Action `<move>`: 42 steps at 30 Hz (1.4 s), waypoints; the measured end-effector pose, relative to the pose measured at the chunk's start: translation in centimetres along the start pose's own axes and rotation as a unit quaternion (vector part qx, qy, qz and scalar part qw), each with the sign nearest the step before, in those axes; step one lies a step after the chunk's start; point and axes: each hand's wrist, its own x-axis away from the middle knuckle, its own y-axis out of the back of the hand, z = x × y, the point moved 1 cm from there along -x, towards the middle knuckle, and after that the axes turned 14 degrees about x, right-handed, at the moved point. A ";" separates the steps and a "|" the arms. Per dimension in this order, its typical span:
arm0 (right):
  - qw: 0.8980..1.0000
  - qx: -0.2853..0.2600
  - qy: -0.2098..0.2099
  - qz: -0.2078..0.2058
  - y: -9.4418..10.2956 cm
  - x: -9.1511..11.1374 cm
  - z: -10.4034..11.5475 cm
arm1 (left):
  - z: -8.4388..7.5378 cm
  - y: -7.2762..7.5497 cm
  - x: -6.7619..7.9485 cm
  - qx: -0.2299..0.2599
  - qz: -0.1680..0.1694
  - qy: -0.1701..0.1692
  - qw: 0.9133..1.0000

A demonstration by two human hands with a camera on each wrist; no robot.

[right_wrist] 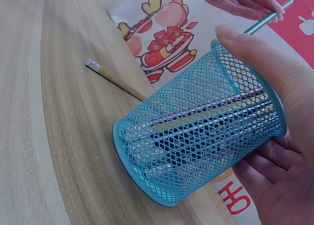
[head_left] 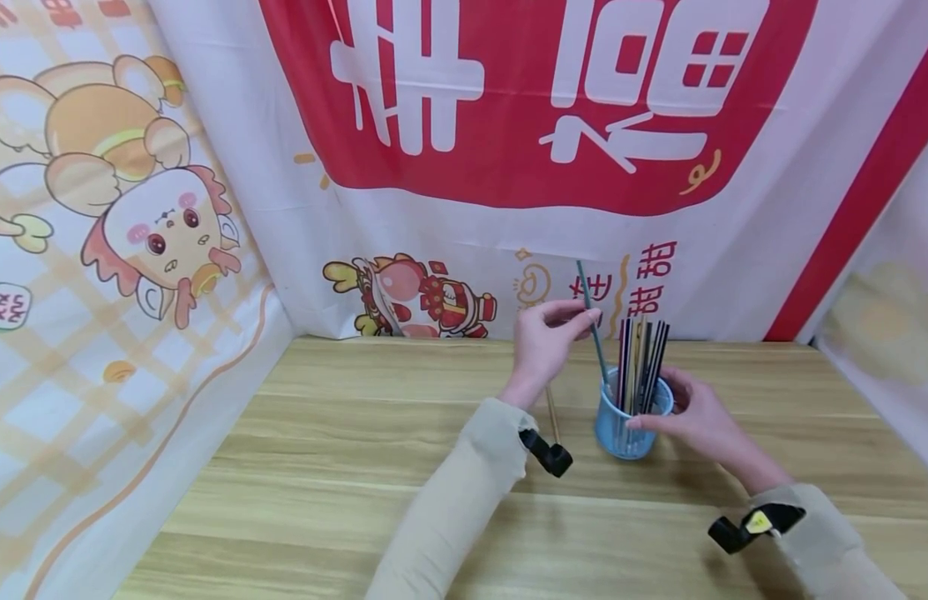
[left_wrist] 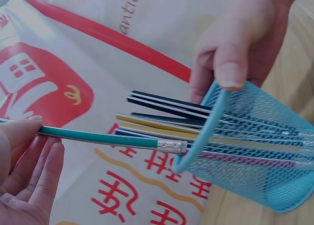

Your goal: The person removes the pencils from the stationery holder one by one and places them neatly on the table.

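My left hand pinches a green pencil between thumb and fingers. The pencil's metal and eraser end points down, right at the rim of a light blue mesh pencil cup. With thumb and fingers spread around the rim, my right hand grips the cup from its right side. Several pencils stand in the cup, dark, yellow and reddish ones among them, seen through the mesh in the right wrist view. A yellow pencil with an eraser end lies on the table, left of the cup.
The wooden table carries everything. Behind it hangs a white cloth with a red printed panel, and a patterned cloth covers the left side. Each sleeve wears a black strap mount.
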 end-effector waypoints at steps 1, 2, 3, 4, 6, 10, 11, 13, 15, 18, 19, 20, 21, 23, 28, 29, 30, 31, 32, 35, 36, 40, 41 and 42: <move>1.000 0.001 0.000 0.000 0.0 0.0 0.0 | -0.2 0.1 -0.1 0.005 -0.004 -0.001 1.000; 1.000 0.002 0.000 0.000 0.0 0.0 0.0 | -0.3 0.2 -0.1 0.005 -0.007 -0.003 1.000; 1.000 0.003 0.000 0.000 0.0 0.0 0.0 | -0.6 0.4 -0.1 0.002 -0.010 -0.005 1.000; 1.000 0.003 0.000 0.000 0.0 0.0 0.0 | -0.7 0.5 -0.1 0.000 -0.011 -0.009 1.000; 1.000 0.004 0.000 0.000 0.0 0.0 0.0 | -1.1 0.9 -0.1 -0.003 -0.013 -0.017 1.000; 1.000 0.000 0.001 -0.001 0.1 0.1 0.1 | -1.9 1.8 -0.1 -0.010 -0.011 -0.037 0.999; 1.000 -0.001 0.001 -0.001 0.1 0.1 0.1 | -2.1 2.0 -0.1 -0.010 -0.010 -0.041 0.999; 1.000 -0.004 0.003 -0.001 0.2 0.1 0.1 | -2.2 2.5 0.0 -0.011 -0.010 -0.047 0.999; 1.000 -0.004 0.003 -0.001 0.2 0.0 0.1 | -2.3 3.0 0.0 -0.009 -0.013 -0.046 0.999; 1.000 -0.003 0.002 0.002 0.2 0.0 0.1 | -2.1 3.7 0.0 -0.008 -0.023 -0.036 0.999; 1.000 -0.002 0.003 0.002 0.2 0.0 0.1 | -2.0 3.9 0.1 -0.008 -0.027 -0.031 0.999; 1.000 -0.002 0.002 0.002 0.2 0.0 0.1 | -1.9 4.1 0.1 -0.009 -0.030 -0.027 0.999; 1.000 -0.001 0.001 0.002 0.2 0.0 0.1 | -1.8 4.4 0.2 -0.012 -0.032 -0.024 0.999; 1.000 -0.001 0.002 0.001 0.2 0.0 0.0 | -1.6 4.8 0.3 -0.023 -0.033 -0.020 0.999; 1.000 0.001 0.001 -0.001 0.1 0.0 -0.1 | -1.0 5.9 0.6 -0.050 -0.031 -0.009 0.998; 1.000 0.001 0.001 -0.001 0.1 0.0 -0.1 | -0.8 6.2 0.7 -0.051 -0.032 -0.003 0.998; 1.000 0.001 0.001 0.000 0.1 0.0 0.0 | -0.7 6.4 0.8 -0.051 -0.033 0.003 0.998; 1.000 0.000 0.000 0.000 0.1 0.0 -0.1 | -0.5 6.6 0.9 -0.049 -0.033 0.010 0.998; 1.000 0.000 0.001 0.000 0.1 0.0 -0.1 | -0.3 6.9 1.0 -0.049 -0.035 0.017 0.998; 1.000 -0.001 0.001 0.002 0.1 0.0 0.0 | 0.5 7.5 1.3 -0.050 -0.039 0.040 0.997; 1.000 -0.001 0.001 0.003 0.1 0.0 0.0 | 0.8 7.7 1.3 -0.050 -0.041 0.049 0.997; 1.000 0.001 0.002 0.001 0.2 0.1 0.1 | 1.9 8.2 1.5 -0.046 -0.049 0.084 0.994; 1.000 0.002 0.002 0.001 0.2 0.1 0.1 | 2.2 8.3 1.5 -0.044 -0.050 0.093 0.993; 1.000 0.002 0.002 0.000 0.2 0.1 0.1 | 2.5 8.4 1.5 -0.043 -0.051 0.100 0.993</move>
